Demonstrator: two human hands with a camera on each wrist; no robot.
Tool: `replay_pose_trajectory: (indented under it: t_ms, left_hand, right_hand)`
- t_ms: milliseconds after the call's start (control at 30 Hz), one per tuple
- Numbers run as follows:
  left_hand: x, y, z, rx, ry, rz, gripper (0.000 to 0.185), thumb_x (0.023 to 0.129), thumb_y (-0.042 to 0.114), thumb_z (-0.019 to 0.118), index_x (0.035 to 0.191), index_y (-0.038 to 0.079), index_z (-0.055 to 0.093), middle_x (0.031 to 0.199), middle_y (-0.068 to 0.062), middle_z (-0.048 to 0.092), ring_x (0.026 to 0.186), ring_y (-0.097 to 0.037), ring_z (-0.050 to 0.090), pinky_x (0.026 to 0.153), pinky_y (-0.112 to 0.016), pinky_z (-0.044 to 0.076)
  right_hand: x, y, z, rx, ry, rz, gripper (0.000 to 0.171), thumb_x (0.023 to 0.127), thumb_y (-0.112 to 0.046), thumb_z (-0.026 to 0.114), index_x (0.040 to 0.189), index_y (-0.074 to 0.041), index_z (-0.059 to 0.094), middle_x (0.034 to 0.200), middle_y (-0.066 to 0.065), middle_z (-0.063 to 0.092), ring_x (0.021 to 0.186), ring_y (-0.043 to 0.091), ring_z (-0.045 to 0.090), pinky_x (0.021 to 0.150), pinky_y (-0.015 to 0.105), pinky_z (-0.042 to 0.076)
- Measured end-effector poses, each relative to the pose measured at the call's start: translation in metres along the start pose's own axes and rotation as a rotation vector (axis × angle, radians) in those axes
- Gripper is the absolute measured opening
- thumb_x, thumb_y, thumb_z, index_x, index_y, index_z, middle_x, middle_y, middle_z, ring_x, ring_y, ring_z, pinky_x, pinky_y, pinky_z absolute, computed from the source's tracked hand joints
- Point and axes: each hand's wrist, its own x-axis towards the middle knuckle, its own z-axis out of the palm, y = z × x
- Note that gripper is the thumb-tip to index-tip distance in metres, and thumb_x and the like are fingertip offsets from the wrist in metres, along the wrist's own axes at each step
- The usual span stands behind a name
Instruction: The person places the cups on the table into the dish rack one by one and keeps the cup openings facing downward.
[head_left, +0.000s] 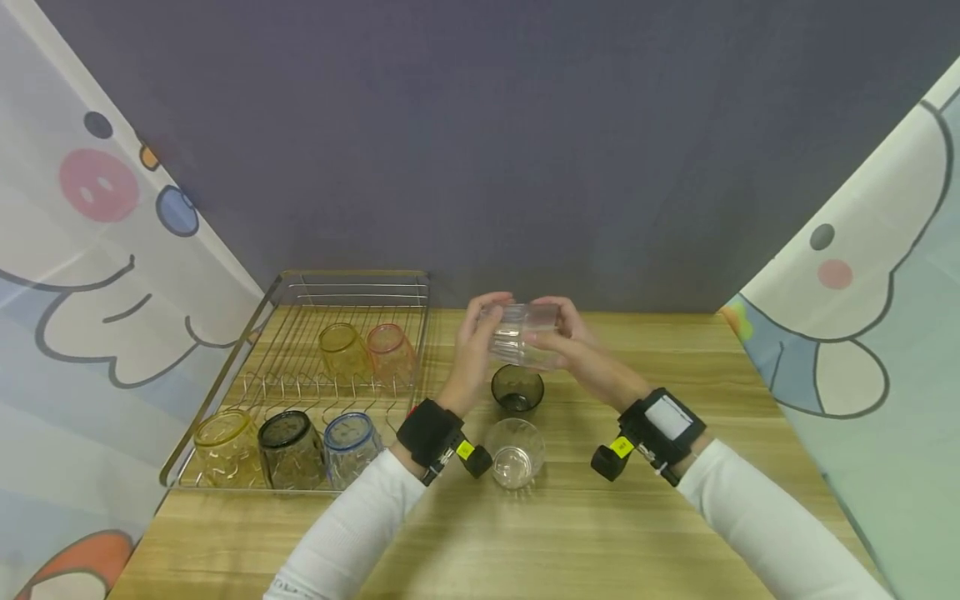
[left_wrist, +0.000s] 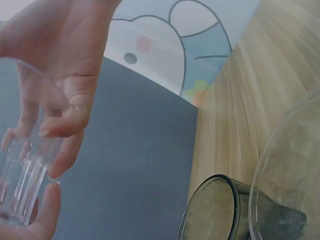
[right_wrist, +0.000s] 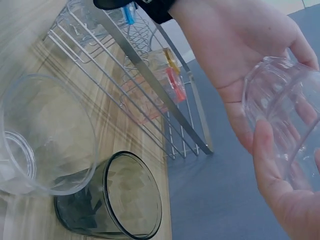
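The clear ribbed glass (head_left: 525, 335) is held above the wooden table (head_left: 660, 533), gripped between the left hand (head_left: 474, 342) and the right hand (head_left: 576, 346), fingers curled round it. Directly below stand a dark glass (head_left: 517, 389) and a clear glass (head_left: 514, 452). The wire rack (head_left: 247, 350) at left holds five upturned glasses.

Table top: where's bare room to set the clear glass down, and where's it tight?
Free: the wooden table right of the two standing glasses, out to the curtain, and the strip along the near edge. Tight: the centre, where the dark glass and clear tumbler stand under both hands, and the wire rack with five upturned glasses.
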Motion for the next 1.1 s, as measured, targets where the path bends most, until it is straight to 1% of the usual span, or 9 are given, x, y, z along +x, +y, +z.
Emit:
replay_pose_trajectory:
  t_ms: [133, 300, 400, 533, 700, 767, 867, 933, 1100]
  left_hand:
    - [0.002, -0.003, -0.001, 0.021, 0.039, 0.012, 0.039, 0.105, 0.031, 0.036, 0.129, 0.005, 0.052, 0.132, -0.016, 0.055, 0.109, -0.016, 0.056, 0.088, -0.031, 0.051]
    - [0.004, -0.007, -0.004, 0.05, 0.093, 0.0, 0.036, 0.104, 0.031, 0.039, 0.121, 0.005, 0.057, 0.122, -0.01, 0.058, 0.104, -0.016, 0.056, 0.086, -0.031, 0.05]
    - [0.004, -0.006, -0.006, 0.057, 0.099, -0.005, 0.035, 0.104, 0.03, 0.04, 0.12, 0.004, 0.058, 0.121, -0.01, 0.059, 0.103, -0.015, 0.056, 0.086, -0.031, 0.05]
    - [0.003, -0.002, -0.01, 0.048, 0.079, 0.004, 0.035, 0.103, 0.031, 0.041, 0.119, 0.004, 0.058, 0.119, -0.01, 0.059, 0.102, -0.015, 0.057, 0.085, -0.032, 0.051]
    - [0.006, 0.005, -0.018, 0.043, 0.08, 0.035, 0.035, 0.103, 0.029, 0.041, 0.118, 0.002, 0.058, 0.117, -0.008, 0.06, 0.102, -0.015, 0.057, 0.09, -0.033, 0.049]
    - [0.008, 0.007, -0.022, 0.046, 0.089, 0.043, 0.034, 0.104, 0.027, 0.041, 0.118, 0.001, 0.059, 0.118, -0.007, 0.06, 0.107, -0.015, 0.056, 0.097, -0.034, 0.045]
    - [0.008, 0.013, -0.029, 0.052, 0.106, 0.049, 0.032, 0.103, 0.024, 0.041, 0.118, 0.001, 0.059, 0.121, -0.007, 0.059, 0.116, -0.017, 0.053, 0.108, -0.039, 0.04]
    - [0.009, 0.015, -0.035, 0.065, 0.118, 0.061, 0.032, 0.103, 0.023, 0.041, 0.118, 0.0, 0.059, 0.123, -0.008, 0.058, 0.122, -0.018, 0.05, 0.115, -0.04, 0.032]
    - [0.01, 0.019, -0.047, 0.065, 0.16, 0.068, 0.029, 0.103, 0.02, 0.042, 0.114, 0.001, 0.06, 0.119, -0.006, 0.059, 0.12, -0.018, 0.05, 0.116, -0.041, 0.032]
  right_hand:
    - [0.001, 0.002, 0.006, 0.011, 0.003, -0.004, 0.061, 0.096, -0.021, 0.055, 0.144, -0.013, 0.019, 0.146, 0.018, 0.027, 0.128, 0.036, 0.048, 0.095, 0.049, 0.055]
    - [0.003, 0.005, 0.01, 0.008, 0.005, 0.016, 0.063, 0.096, -0.023, 0.055, 0.146, -0.015, 0.017, 0.148, 0.017, 0.027, 0.13, 0.039, 0.048, 0.096, 0.049, 0.054]
    - [0.002, 0.007, 0.01, 0.009, -0.008, 0.015, 0.064, 0.097, -0.023, 0.055, 0.147, -0.015, 0.016, 0.148, 0.018, 0.026, 0.131, 0.04, 0.047, 0.098, 0.05, 0.053]
    - [0.002, 0.008, 0.007, 0.005, -0.043, -0.015, 0.064, 0.097, -0.022, 0.053, 0.148, -0.014, 0.015, 0.149, 0.02, 0.026, 0.133, 0.041, 0.044, 0.103, 0.054, 0.049]
    - [0.0, 0.007, 0.0, -0.032, -0.032, -0.038, 0.062, 0.098, -0.025, 0.05, 0.149, -0.016, 0.016, 0.149, 0.018, 0.028, 0.132, 0.036, 0.043, 0.108, 0.053, 0.044]
    - [-0.001, 0.007, -0.003, -0.046, -0.012, -0.049, 0.061, 0.099, -0.026, 0.049, 0.149, -0.015, 0.016, 0.149, 0.018, 0.029, 0.132, 0.034, 0.041, 0.108, 0.051, 0.042]
    - [-0.004, 0.006, -0.01, -0.05, 0.023, -0.074, 0.058, 0.101, -0.025, 0.046, 0.149, -0.012, 0.015, 0.15, 0.02, 0.029, 0.134, 0.035, 0.037, 0.108, 0.047, 0.041]
    - [-0.006, 0.006, -0.016, -0.044, 0.045, -0.092, 0.057, 0.102, -0.025, 0.044, 0.148, -0.009, 0.015, 0.15, 0.021, 0.03, 0.135, 0.036, 0.036, 0.108, 0.044, 0.041]
    - [-0.014, 0.003, -0.029, -0.013, 0.102, -0.096, 0.053, 0.103, -0.024, 0.044, 0.146, -0.01, 0.018, 0.145, 0.016, 0.034, 0.129, 0.028, 0.042, 0.106, 0.036, 0.043]
